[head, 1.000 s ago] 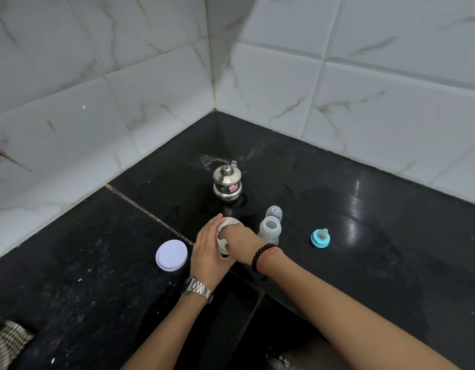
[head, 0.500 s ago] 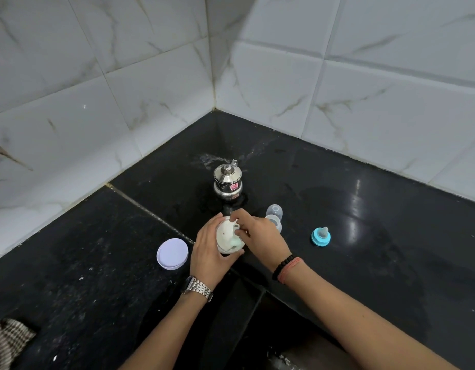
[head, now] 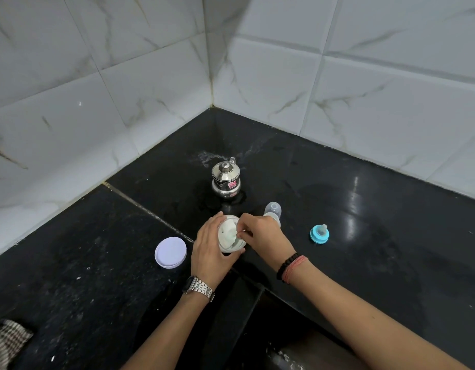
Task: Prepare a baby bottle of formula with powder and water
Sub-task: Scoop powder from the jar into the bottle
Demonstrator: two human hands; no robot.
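Note:
My left hand (head: 209,252) wraps around an open white powder jar (head: 229,236) on the black counter, tilted toward me. My right hand (head: 263,233) pinches a small spoon (head: 237,234) whose bowl is inside the jar. Just behind my right hand stands the clear baby bottle (head: 271,216), mostly hidden, with its clear cap (head: 273,208) behind it. The blue teat ring (head: 319,233) lies to the right. The jar's white lid (head: 170,252) lies to the left. A steel lidded pot (head: 226,180) stands farther back.
White marble-look tiled walls (head: 364,89) meet in a corner behind the black counter (head: 391,236). A striped cloth (head: 6,340) lies at the bottom left. The counter's front edge drops off below my forearms.
My right hand has drawn back from over the jar and now holds the spoon at its mouth. The jar has been tilted toward me, showing its inside.

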